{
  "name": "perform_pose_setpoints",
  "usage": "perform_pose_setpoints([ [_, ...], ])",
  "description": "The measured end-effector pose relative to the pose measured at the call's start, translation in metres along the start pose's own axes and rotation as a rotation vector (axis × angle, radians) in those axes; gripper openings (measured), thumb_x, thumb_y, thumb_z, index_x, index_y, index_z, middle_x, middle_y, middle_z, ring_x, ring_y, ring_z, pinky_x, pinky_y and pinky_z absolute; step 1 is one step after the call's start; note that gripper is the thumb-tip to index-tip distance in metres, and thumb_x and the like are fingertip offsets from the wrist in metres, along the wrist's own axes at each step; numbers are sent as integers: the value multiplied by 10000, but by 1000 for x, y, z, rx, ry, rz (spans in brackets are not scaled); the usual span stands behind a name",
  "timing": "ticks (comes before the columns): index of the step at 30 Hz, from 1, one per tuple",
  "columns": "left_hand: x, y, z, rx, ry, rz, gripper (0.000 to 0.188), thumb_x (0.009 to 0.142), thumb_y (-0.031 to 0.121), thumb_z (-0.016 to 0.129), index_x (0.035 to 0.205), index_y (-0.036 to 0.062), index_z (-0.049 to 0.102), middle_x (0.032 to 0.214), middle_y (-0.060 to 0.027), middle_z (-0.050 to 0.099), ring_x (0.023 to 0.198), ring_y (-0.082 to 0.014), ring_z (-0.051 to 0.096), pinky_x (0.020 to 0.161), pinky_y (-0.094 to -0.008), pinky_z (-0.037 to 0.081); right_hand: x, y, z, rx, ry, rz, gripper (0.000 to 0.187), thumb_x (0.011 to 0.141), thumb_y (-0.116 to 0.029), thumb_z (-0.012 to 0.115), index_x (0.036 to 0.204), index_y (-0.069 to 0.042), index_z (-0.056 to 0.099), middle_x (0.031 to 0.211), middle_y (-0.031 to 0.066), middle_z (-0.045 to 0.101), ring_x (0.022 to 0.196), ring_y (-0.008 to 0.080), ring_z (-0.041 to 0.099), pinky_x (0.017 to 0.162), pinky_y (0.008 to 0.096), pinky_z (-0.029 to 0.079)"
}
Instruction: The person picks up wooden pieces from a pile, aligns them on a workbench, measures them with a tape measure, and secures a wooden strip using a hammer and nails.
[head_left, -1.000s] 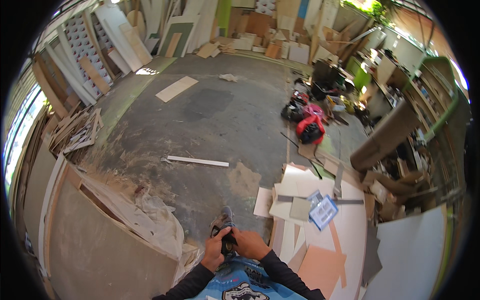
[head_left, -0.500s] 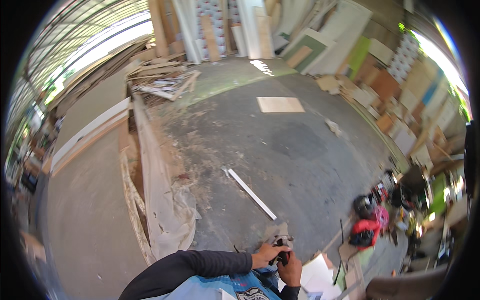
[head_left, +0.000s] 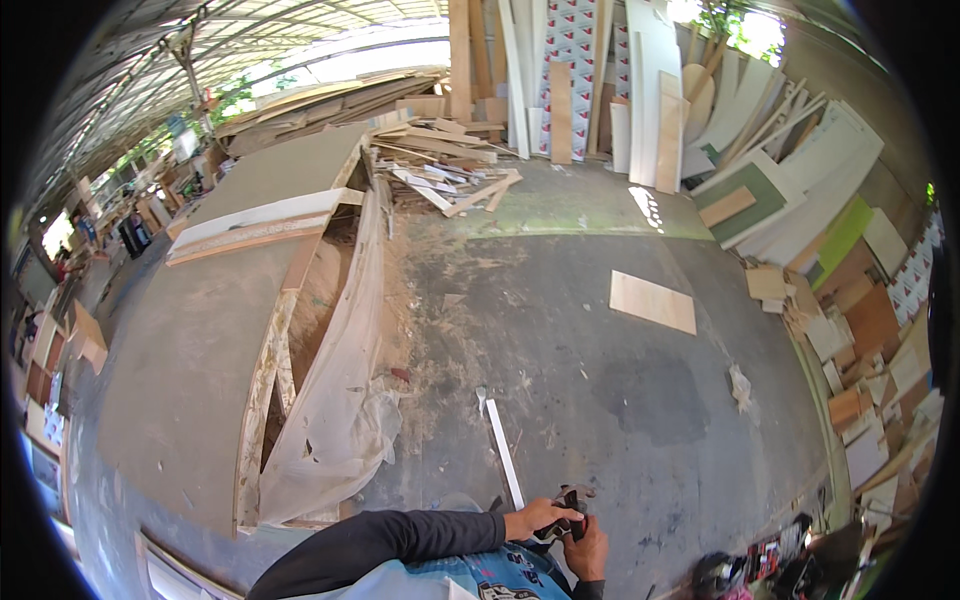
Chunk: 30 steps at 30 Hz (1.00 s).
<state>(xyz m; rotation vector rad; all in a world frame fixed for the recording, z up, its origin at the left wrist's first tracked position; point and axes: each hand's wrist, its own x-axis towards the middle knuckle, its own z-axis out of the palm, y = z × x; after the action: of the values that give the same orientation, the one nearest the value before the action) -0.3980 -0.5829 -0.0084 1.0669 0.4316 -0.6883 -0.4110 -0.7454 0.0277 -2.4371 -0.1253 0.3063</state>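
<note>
My left hand (head_left: 541, 517) and my right hand (head_left: 588, 553) are close together in front of my body at the lower middle. Both are closed around a small dark object (head_left: 573, 503), partly covered by the fingers. Its kind is too small and blurred to tell. Just beyond my left hand, a narrow white strip (head_left: 504, 452) lies on the dark floor. Its near end reaches almost to my hands. At its far end lies a small pale, flat-ended thing (head_left: 481, 396).
To the left stands a large grey-brown table (head_left: 200, 400) with plastic sheeting (head_left: 340, 420) draped along its side. A pale board (head_left: 652, 301) lies on the floor ahead. Scrap wood (head_left: 450, 160) is piled behind, and panels (head_left: 780, 190) lean along the back and right. A helmet (head_left: 718, 572) sits lower right.
My view has swung to the right-hand side's opposite, so the floor things appear shifted right and lower. Both hands stay closed together on the dark object.
</note>
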Motion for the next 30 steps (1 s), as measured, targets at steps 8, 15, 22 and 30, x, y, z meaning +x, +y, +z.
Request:
perform_pose_setpoints([
  [8,61,62,-49,-268,58,140,288,904,212,649,1114,15,668,925,-71,689,810,-150,644,697,-254,504,157,-39,-15,110,-164,-193,350,722,-144,671,991,49,557,800,242,638,747,414,635,675,436,491],
  [15,99,137,-147,-562,191,266,255,913,196,628,1077,5,668,913,-45,676,730,-126,635,634,-254,502,282,-111,50,281,-368,-267,276,739,-113,679,952,39,591,656,149,631,502,214,625,479,349,488],
  [22,132,255,-280,-371,203,342,262,894,200,642,1029,-18,699,865,-74,683,739,-140,628,652,-253,461,402,-235,93,337,-446,-234,274,750,-56,655,992,55,589,682,102,648,495,150,607,453,298,478],
  [30,135,374,-386,-268,442,507,273,879,182,681,1053,-26,704,902,-60,693,775,-106,594,682,-247,445,526,-347,153,471,-589,-247,282,798,-31,628,1059,61,573,726,93,654,538,127,604,472,271,475],
])
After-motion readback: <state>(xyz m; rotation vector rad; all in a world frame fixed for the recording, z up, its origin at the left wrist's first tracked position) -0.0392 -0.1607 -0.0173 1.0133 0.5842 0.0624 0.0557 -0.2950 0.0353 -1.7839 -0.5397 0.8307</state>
